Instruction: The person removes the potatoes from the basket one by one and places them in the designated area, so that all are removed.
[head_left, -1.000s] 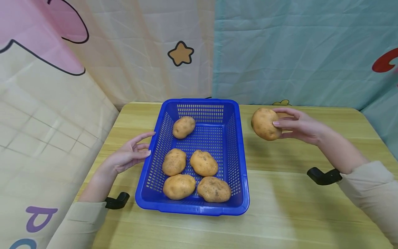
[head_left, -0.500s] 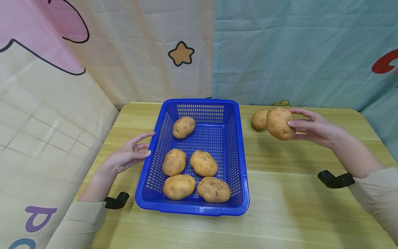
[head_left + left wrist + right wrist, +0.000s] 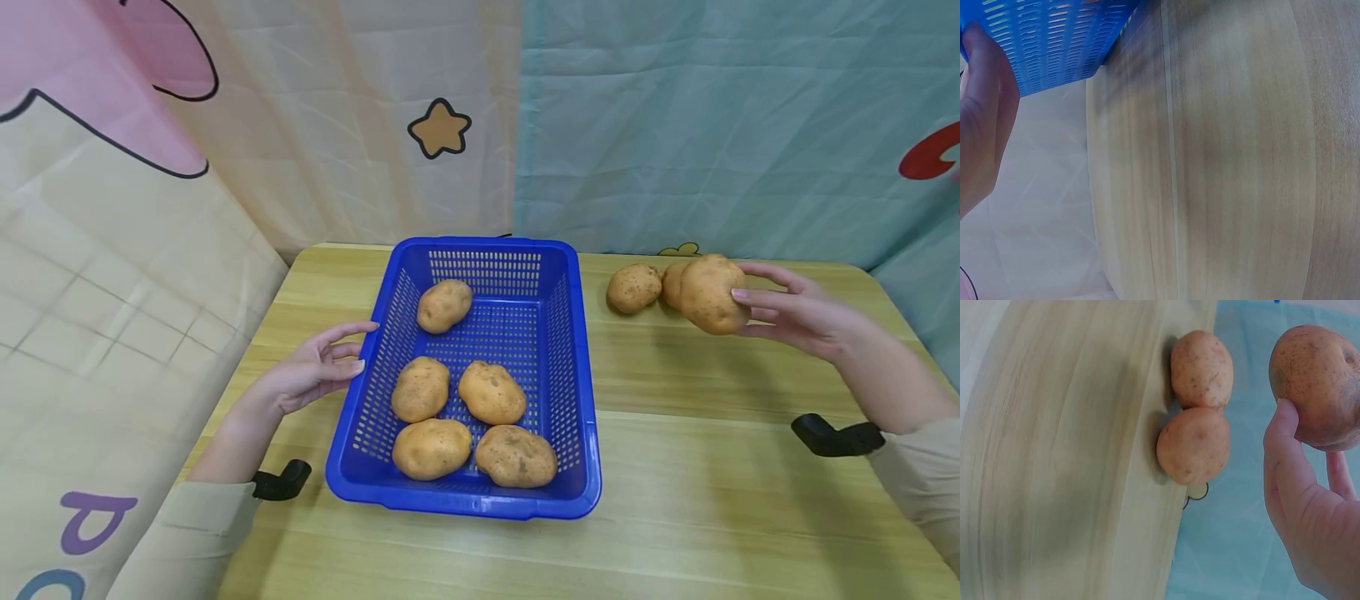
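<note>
My right hand [image 3: 806, 312] holds a large tan potato [image 3: 712, 296] by its right side, above the table at the right. In the right wrist view, the thumb presses the near side of this potato [image 3: 1316, 381]. Behind it two potatoes sit side by side near the table's back edge: one [image 3: 634, 289] stands out fully, the other [image 3: 671, 285] is partly hidden. My left hand [image 3: 318, 371] touches the left rim of a blue plastic basket [image 3: 480, 506] with its index finger and thumb. Several potatoes [image 3: 491, 393] lie inside, mostly toward the near end.
The light wooden table [image 3: 675, 500] runs back to a printed curtain [image 3: 712, 125]. Another curtain [image 3: 150, 333] slopes along the left side. A black wrist mount [image 3: 836, 435] sticks out from the right sleeve, and a similar mount [image 3: 283, 481] from the left.
The right hand has moved right with its potato, uncovering first one potato, then part of a second, at the back of the table. The left hand and basket stay where they were.
</note>
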Demonstrator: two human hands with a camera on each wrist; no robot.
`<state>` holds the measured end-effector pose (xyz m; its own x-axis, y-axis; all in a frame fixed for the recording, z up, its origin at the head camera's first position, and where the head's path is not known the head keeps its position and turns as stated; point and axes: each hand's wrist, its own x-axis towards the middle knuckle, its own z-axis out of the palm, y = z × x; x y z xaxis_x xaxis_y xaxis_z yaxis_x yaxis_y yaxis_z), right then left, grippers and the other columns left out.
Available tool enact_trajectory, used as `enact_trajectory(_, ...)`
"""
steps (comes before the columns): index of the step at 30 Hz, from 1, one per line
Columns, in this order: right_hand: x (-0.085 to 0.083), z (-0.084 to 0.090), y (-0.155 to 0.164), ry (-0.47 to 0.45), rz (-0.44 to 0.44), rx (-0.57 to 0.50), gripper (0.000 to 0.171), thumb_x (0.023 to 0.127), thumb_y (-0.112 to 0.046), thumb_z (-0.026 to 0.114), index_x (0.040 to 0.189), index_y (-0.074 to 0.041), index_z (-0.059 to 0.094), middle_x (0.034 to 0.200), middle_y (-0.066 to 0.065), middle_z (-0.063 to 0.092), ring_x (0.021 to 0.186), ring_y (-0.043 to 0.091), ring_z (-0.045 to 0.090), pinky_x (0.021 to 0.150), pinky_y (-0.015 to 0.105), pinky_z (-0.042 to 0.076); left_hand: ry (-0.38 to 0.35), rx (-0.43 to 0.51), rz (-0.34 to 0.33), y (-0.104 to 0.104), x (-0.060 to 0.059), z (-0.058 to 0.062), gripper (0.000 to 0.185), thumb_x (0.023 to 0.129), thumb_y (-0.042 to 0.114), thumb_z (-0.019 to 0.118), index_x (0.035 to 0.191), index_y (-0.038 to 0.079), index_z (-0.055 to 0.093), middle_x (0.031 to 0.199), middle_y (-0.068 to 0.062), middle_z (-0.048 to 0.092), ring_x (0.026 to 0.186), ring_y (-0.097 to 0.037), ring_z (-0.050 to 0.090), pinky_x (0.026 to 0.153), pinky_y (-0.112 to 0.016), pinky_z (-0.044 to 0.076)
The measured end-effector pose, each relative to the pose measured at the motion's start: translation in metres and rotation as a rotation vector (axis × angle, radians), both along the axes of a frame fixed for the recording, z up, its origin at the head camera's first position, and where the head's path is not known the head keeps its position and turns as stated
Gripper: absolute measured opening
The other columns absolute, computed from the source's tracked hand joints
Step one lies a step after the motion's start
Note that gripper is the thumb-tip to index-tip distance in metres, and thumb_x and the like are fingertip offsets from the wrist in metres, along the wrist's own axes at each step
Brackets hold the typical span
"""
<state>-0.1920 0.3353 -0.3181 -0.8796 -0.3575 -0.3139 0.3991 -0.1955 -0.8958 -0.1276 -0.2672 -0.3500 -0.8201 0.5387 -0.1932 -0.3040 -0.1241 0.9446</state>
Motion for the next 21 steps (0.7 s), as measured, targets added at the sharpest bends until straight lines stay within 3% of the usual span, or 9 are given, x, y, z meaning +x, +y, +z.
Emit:
enact_trajectory(8, -0.001, -0.011, 0.017, -0.029, -0.017, -0.004, 0.034, 0.095, 0.003, 0.044, 0.110, -0.025, 0.058, 0.100, 0.001, 0.057, 0.089, 0.021, 0.064, 0.071, 0.038, 0.056, -0.038, 0.015, 0.008, 0.002, 0.001, 0.001, 0.054, 0.090, -0.010, 0.051, 0.135, 0.016, 0.035, 0.108, -0.010, 0.060, 0.095, -0.021, 0.064, 0.083, -0.032, 0.054)
enact_trajectory(21, -0.002, -0.030, 0.033, -0.105, -0.090, -0.059, 0.031, 0.095, 0.002, 0.044, 0.103, -0.023, 0.061, 0.096, 0.001, 0.055, 0.086, 0.021, 0.063, 0.072, 0.039, 0.056, -0.037, 0.014, 0.005, 0.001, 0.001, 0.002, 0.060, 0.091, -0.009, 0.050, 0.141, 0.014, 0.028, 0.109, -0.010, 0.060, 0.096, -0.021, 0.064, 0.084, -0.031, 0.053)
